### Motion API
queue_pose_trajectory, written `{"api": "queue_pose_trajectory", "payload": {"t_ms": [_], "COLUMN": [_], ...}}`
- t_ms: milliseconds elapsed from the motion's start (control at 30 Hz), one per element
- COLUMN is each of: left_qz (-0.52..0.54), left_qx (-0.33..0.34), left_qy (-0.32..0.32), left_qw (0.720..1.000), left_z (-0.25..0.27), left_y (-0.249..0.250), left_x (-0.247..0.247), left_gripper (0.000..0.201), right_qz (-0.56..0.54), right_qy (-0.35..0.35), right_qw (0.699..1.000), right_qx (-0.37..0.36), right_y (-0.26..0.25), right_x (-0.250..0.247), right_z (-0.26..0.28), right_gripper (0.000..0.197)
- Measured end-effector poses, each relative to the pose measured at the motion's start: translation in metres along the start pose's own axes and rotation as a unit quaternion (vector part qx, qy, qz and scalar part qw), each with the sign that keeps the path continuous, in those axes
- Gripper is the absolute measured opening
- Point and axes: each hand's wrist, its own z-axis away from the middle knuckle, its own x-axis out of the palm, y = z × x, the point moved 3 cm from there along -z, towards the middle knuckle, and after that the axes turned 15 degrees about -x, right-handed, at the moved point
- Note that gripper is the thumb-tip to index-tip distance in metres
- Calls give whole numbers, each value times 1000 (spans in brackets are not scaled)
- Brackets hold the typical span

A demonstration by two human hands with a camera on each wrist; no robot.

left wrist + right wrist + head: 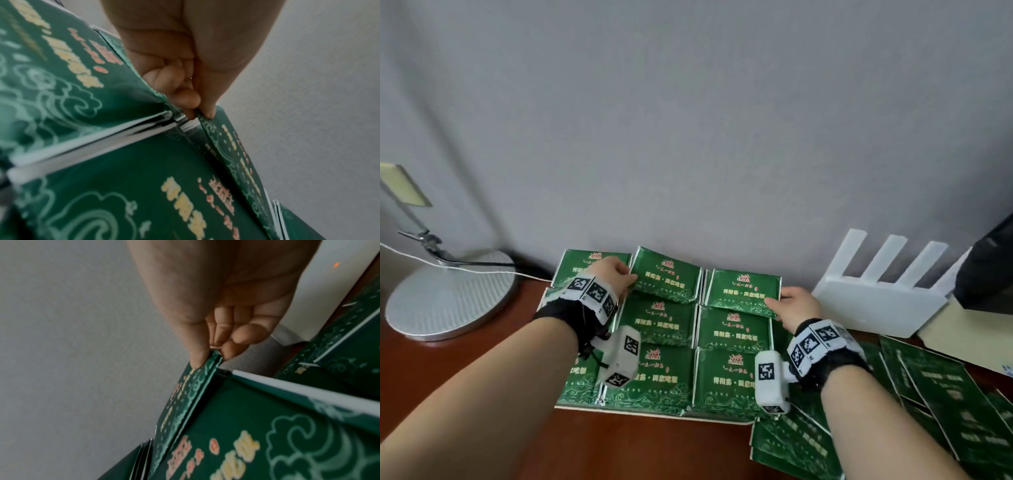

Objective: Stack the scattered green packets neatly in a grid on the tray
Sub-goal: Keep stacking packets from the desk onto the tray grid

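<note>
packets in hand: two green packets at the tray's far edge, both tipped up off the stacks, the middle packet [669, 275] and the far right-corner packet [743, 291]
left hand: left hand [610, 277] pinches the middle one's near-left corner, thumb on top, fingers [186, 99] curled under
right hand: right hand [796, 305] pinches the corner packet's near-right corner [213, 360] the same way
key relation: each packet lies inward of its hand, long axis running left to right, so I'd guess both just drop flat onto their own piles
tray: only a thin near edge of the tray [626, 412] peeks out; on it a grid of packet stacks, three across
still loose: scattered pile [914, 404] on the desk off the tray's right side, nearest the right hand
around: lamp base [448, 294] at left, white router [876, 305] at right
</note>
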Motion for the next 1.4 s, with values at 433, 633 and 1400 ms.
{"api": "queue_pose_trajectory", "payload": {"t_ms": [433,633,1400], "left_qz": [36,45,-189], "left_qx": [-88,-85,166], "left_qy": [-50,-45,46], "left_qw": [994,994,967], "left_z": [-3,-7,95], "left_y": [3,7,24], "left_x": [5,8,36], "left_gripper": [19,27,48], "right_qz": [16,25,261], "right_qy": [6,1,-193], "right_qw": [1000,1000,946], "right_qx": [-12,-11,20], "right_y": [5,7,80], "right_x": [5,7,-76], "right_z": [-9,-11,112], "right_gripper": [32,29,58]}}
